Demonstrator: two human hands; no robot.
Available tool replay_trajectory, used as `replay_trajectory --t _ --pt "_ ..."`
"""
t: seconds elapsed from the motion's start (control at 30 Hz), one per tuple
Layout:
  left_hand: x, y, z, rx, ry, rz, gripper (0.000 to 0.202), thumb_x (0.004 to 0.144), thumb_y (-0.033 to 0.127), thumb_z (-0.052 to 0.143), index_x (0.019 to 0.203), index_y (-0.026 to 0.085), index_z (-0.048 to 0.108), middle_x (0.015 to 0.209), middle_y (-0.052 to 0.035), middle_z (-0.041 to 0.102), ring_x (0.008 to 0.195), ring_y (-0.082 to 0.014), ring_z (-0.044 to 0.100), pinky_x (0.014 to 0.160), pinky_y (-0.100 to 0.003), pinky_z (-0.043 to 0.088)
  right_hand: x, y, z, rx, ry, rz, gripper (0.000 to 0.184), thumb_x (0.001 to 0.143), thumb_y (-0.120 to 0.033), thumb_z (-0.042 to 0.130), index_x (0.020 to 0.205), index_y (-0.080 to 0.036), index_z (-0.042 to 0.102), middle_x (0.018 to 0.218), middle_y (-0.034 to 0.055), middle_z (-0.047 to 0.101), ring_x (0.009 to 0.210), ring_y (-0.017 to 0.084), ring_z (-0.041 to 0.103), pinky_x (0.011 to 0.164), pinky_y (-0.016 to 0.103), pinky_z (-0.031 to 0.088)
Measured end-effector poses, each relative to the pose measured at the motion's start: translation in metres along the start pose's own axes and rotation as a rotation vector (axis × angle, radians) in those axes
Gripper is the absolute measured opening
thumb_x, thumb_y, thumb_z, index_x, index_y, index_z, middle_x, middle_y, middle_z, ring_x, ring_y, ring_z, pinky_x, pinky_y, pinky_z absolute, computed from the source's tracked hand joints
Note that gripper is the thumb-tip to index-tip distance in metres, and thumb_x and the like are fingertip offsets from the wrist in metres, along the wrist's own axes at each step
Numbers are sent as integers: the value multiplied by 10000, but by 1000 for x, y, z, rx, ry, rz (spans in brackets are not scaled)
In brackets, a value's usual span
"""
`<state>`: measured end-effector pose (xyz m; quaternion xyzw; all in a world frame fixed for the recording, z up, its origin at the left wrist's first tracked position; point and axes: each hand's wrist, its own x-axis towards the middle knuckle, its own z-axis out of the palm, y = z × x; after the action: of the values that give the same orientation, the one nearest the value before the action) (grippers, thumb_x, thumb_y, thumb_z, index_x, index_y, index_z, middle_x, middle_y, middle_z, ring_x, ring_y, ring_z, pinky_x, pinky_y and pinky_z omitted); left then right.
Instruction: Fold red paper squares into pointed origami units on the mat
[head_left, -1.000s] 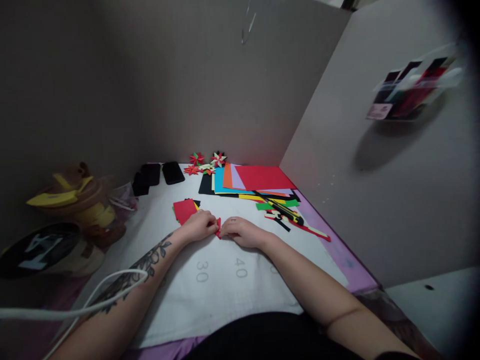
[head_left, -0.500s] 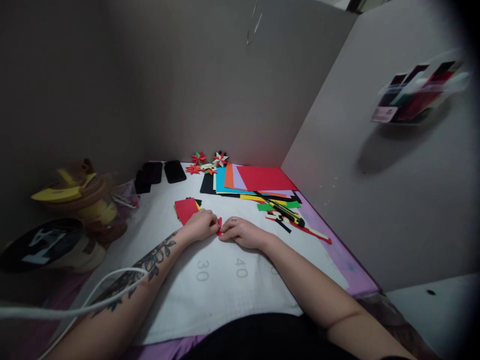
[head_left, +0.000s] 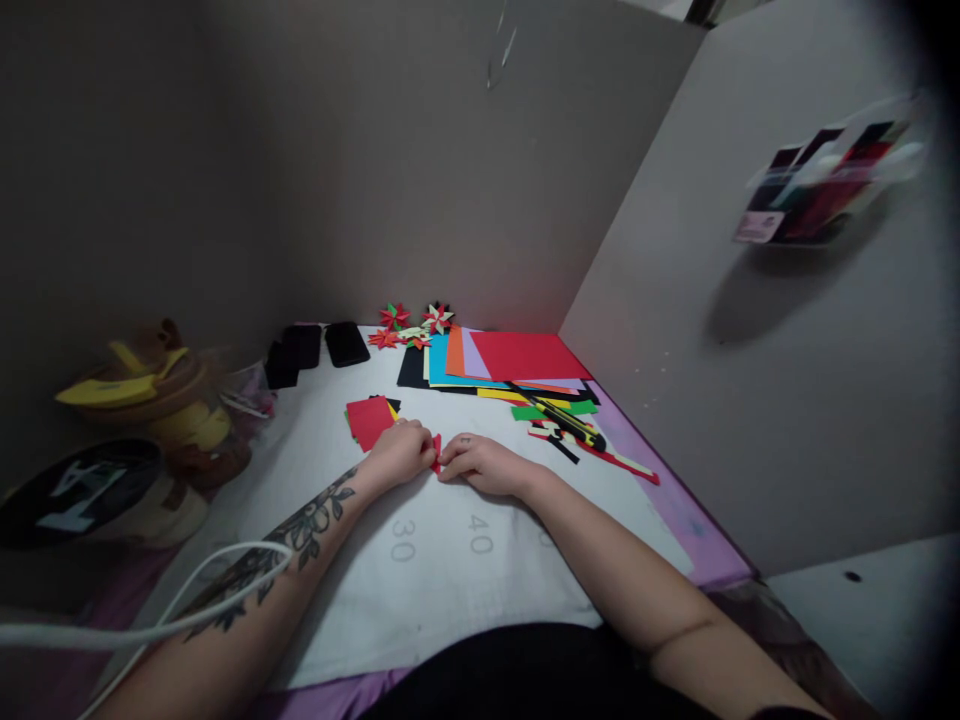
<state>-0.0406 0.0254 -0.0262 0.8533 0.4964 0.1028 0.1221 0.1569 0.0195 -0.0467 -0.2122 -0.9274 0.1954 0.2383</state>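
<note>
Between my two hands, low on the white cloth (head_left: 337, 600), is a small folded piece of red paper (head_left: 437, 454). My left hand (head_left: 401, 453) has its fingers closed on the paper's left side. From the right, my right hand (head_left: 480, 463) pinches its edge with thumb and forefinger. The fingers hide part of the folds. Just beyond my left hand lies a small stack of paper squares (head_left: 369, 420), red on top, with green, yellow and black edges showing.
Coloured paper sheets (head_left: 525, 357) lie at the back right, with a yellow-black utility knife (head_left: 574, 424) and paper strips (head_left: 555, 440) in front. Folded paper stars (head_left: 394, 317) and a black phone (head_left: 346, 344) sit at the back. Pots (head_left: 180, 420) stand left; a white cable (head_left: 150, 628) crosses my left forearm.
The view has shifted slightly, so everything sits a little further left. Both hands stay on the red paper, with barely any finger movement.
</note>
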Motion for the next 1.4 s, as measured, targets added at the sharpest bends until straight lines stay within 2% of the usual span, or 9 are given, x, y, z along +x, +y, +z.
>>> replay_trajectory --t 0.5,0.67,0.87,1.17,1.3,1.4 --pt "-3 1 1 -32 29 -29 158 756 269 512 722 178 637 806 -76 609 790 -207 544 699 -298 412 4 -10 -2 -137 -67 -9 235 793 -92 547 928 -224 687 972 68 636 931 175 548 840 319 457" --pt "-6 -1 0 43 118 -116 188 766 362 552 736 180 591 880 -77 569 864 -232 521 704 -316 407 3 -10 -2 -124 -50 -12 197 805 -120 554 887 -227 698 958 62 636 916 171 550 835 317 454" --pt "-6 -6 -6 145 155 -229 189 777 356 561 840 178 550 943 -95 541 947 -264 487 715 -328 396 3 -12 -1 -122 -52 7 201 806 -110 546 891 -210 699 1005 71 633 946 172 549 836 316 456" --pt "-7 -11 -7 120 189 -203 156 769 310 566 868 192 543 939 -79 547 932 -258 488 724 -335 384 7 -25 -2 -190 -123 -5 202 769 -52 534 843 -197 653 1080 34 647 944 177 530 829 318 438" --pt "-8 -11 -6 42 203 -228 213 735 360 601 858 196 542 927 -72 555 914 -255 501 700 -322 387 9 -31 -1 -286 -183 38 205 732 -29 529 824 -191 616 1186 21 596 943 199 487 770 308 428" --pt "-9 -11 -6 -5 183 -210 242 716 386 619 852 201 544 911 -65 559 908 -252 504 691 -313 387 11 -32 -1 -297 -201 61 230 712 -18 524 835 -193 608 1131 30 618 915 205 469 735 300 422"
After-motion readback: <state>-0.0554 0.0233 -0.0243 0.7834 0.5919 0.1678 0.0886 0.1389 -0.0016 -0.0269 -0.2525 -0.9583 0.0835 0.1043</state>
